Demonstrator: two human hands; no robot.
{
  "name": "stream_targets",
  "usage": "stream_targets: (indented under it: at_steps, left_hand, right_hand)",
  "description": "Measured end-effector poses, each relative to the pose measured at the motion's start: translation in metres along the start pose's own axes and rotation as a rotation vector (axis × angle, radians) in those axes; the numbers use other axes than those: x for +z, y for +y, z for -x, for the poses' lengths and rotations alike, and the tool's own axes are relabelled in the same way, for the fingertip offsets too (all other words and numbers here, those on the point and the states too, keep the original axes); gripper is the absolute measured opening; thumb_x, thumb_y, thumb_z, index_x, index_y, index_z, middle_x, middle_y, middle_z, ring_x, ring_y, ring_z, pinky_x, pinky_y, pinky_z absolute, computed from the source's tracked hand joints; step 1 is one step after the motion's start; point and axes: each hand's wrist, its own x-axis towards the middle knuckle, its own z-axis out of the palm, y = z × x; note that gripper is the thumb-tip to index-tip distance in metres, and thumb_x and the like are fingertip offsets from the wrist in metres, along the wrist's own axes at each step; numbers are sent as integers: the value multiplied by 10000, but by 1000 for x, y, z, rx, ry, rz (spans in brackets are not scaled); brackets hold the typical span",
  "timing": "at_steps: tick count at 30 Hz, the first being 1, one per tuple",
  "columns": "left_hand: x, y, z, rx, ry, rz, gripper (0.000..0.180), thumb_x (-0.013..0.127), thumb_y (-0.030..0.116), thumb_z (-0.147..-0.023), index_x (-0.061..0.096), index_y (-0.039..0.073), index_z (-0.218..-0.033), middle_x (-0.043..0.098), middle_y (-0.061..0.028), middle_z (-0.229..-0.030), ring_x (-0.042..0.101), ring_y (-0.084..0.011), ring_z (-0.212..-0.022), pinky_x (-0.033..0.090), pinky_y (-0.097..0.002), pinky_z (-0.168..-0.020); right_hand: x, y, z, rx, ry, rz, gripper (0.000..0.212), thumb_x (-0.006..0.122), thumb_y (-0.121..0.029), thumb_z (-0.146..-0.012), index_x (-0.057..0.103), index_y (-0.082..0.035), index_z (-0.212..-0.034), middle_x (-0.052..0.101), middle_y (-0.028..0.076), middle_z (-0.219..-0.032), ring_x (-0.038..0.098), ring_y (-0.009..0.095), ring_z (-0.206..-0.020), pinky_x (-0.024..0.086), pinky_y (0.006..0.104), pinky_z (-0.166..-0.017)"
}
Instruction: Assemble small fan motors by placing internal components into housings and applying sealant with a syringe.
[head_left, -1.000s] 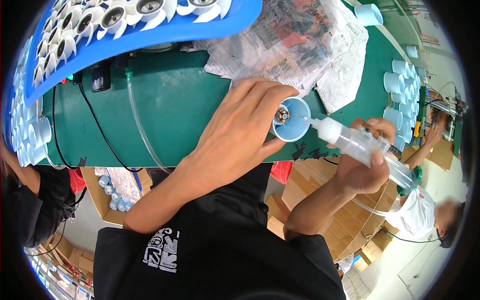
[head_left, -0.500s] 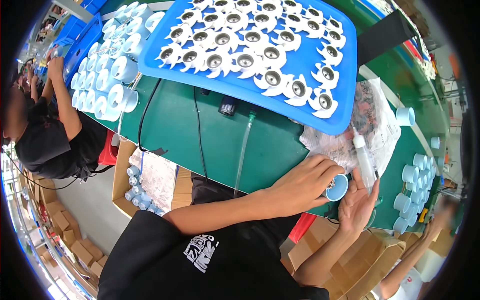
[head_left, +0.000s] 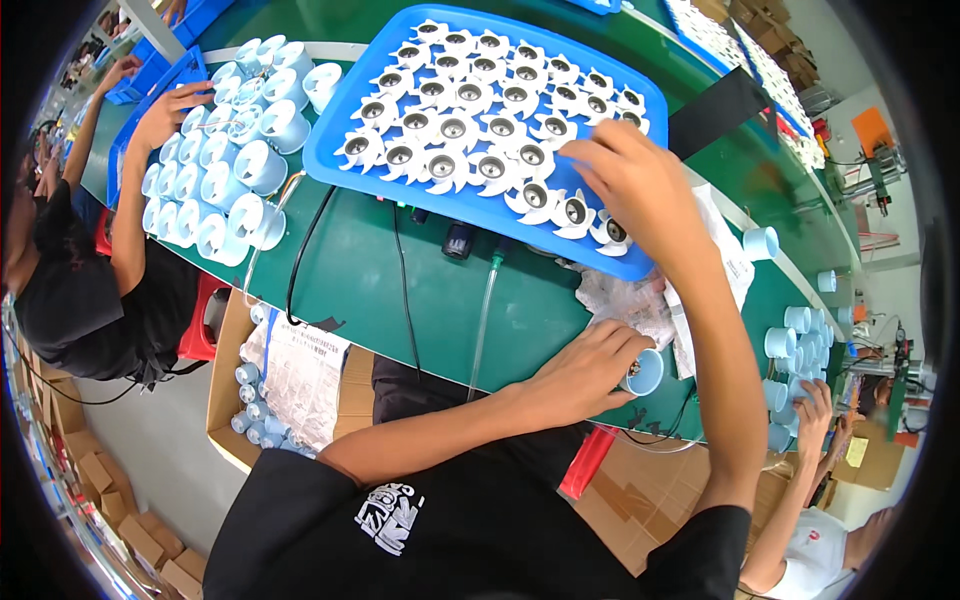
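Note:
My left hand (head_left: 597,372) is closed around a light blue plastic cup-shaped housing (head_left: 648,372) near the table's front edge. The housing lies tilted with its mouth facing right, and small metal parts show inside it. Over the right part of a blue tray (head_left: 325,150), my right hand (head_left: 635,185) reaches down with fingers bent and apart. Nothing shows between them, though the hand covers part of the tray. White fan impellers (head_left: 453,130) with dark metal-rimmed hubs stand in rows there. The nearest impeller in sight is a white one (head_left: 575,212) just left of the hand.
Several light blue housings (head_left: 262,168) stand left of the tray, where a co-worker's hand (head_left: 165,115) reaches; more housings (head_left: 797,320) are at right, beside another person's hand (head_left: 815,410). Crumpled wrapping (head_left: 620,300), a clear tube (head_left: 485,320) and black cables (head_left: 405,290) lie on the green table.
My right hand has let go of the clear squeeze bottle and risen to the tray. My left hand still holds the housing. The view has shifted; the co-worker at left now reaches into the housings.

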Motion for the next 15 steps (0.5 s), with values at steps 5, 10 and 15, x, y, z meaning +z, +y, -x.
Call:
stream_targets:
  at_steps: [5,10,15]
  left_hand:
    - [3,4,5,-10,-20,12,587,764,120,-711,482,23,-1216,527,-135,-1177,471,-328,-1153,394,-425,-977]
    - [4,1,2,18,-40,-17,546,744,137,-735,490,28,-1205,529,-150,-1163,473,-343,-1141,380,-429,-978]
    - [-2,-2,-1,-32,2,1,520,750,115,-724,515,24,-1179,554,-160,-1129,492,-367,-1105,386,-440,-970]
  right_hand:
    - [19,17,-14,-206,-71,177,138,591,-78,-748,592,-73,-886,552,49,-847,612,223,-817,516,330,-649]
    - [12,21,-3,-146,40,131,95,615,-83,-744,579,-70,-831,549,58,-811,624,223,-761,517,335,-604]
    - [-41,-25,48,697,365,-777,109,688,-77,-831,680,3,-903,649,52,-773,580,112,-620,427,234,-550]
